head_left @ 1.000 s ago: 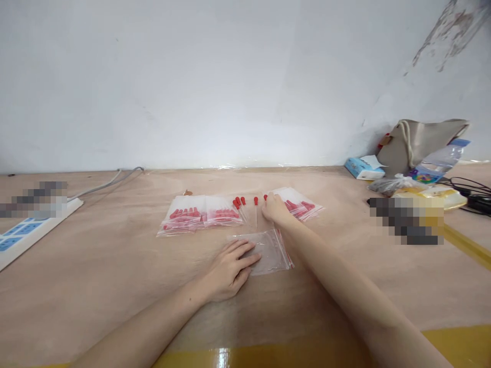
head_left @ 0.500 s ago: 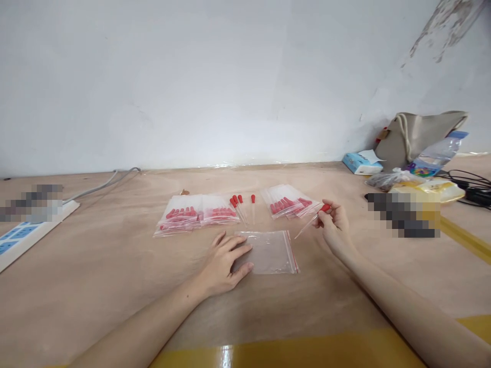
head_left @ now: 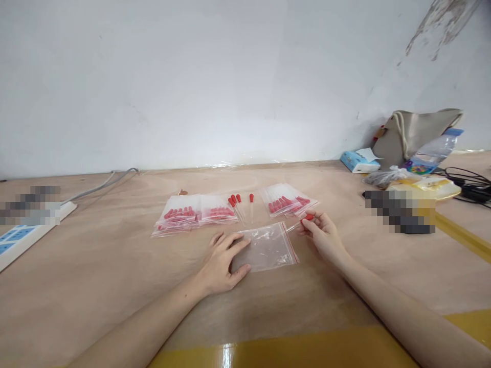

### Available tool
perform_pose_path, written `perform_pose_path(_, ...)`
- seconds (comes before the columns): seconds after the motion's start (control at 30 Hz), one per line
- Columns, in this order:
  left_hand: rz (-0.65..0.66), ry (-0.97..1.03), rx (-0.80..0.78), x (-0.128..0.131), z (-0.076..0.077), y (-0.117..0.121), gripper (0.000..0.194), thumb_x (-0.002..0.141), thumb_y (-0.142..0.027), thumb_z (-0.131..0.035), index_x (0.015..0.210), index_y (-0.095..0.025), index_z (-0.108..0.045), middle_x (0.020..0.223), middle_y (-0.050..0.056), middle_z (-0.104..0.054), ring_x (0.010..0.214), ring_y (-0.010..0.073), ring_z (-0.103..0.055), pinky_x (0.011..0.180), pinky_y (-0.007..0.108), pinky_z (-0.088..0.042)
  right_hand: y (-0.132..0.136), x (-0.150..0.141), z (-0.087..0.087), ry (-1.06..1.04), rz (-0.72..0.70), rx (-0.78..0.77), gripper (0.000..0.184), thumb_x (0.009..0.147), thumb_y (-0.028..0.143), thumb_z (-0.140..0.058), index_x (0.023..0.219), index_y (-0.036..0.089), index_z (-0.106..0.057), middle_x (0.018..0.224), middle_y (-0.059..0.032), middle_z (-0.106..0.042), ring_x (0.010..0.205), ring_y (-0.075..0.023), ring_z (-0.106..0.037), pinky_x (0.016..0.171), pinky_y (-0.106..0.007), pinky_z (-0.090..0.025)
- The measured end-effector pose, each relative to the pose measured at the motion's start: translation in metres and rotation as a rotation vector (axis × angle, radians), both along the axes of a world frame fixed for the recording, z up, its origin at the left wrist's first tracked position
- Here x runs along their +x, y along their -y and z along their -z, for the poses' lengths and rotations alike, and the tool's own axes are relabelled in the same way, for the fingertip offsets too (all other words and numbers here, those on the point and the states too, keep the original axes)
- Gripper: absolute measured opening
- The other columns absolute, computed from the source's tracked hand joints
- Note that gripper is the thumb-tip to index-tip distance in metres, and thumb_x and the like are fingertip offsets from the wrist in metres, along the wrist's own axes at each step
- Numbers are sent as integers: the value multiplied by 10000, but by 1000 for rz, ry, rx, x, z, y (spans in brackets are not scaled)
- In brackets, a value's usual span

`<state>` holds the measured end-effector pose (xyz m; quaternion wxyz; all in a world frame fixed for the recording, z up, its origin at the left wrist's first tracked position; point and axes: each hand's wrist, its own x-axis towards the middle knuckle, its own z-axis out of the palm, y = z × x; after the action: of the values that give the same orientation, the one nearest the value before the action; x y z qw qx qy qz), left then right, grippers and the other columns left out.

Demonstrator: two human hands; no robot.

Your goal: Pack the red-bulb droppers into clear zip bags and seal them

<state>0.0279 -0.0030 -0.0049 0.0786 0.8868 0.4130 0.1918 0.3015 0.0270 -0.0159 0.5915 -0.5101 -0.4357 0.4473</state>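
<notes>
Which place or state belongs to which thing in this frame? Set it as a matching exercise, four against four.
Things:
1. left hand
2. right hand
3. tissue pack
4. power strip

Places or states:
A. beside the beige bag
B. gripping a red-bulbed dropper
C. at the picture's far left
D. spread, fingers on the clear bag

Pairs: 1-D, 2-B, 3-A, 4-C

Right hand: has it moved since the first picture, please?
Yes. The right hand went rightwards, from the left edge of the right bag stack to its near right corner.
</notes>
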Motion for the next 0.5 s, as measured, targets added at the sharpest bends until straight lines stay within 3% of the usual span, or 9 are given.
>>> perform_pose_path(0.2,-9,-21,-33,0,0,-1,551,784,-400,-540,1290,-240,-393,1301,93,-415,1144,273,-412,999,504,-213,2,15,-18,102,-357,-155,410,606,407,-706,841,200,-440,773,1,-620,596,-120,-605,506,-228,-450)
perform_pose_path(0.33,6,-19,-18,0,-1,-2,540,787,-418,-541,1276,-228,-416,1293,98,-425,1164,275,-381,989,482,-251,1,17,-14,238,-600,-131,339,637,391,-691,796,180,-478,672,21,-604,566,-99,-570,479,-209,-414)
perform_pose_path(0.5,14,-29,-2,-1,-1,-2,485,788,-427,-542,1225,-225,-483,1279,96,-430,1153,277,-376,972,466,-288,1,4,-6,276,-660,-83,295,662,384,-673,743,175,-481,588,43,-569,526,-74,-523,505,-212,-406)
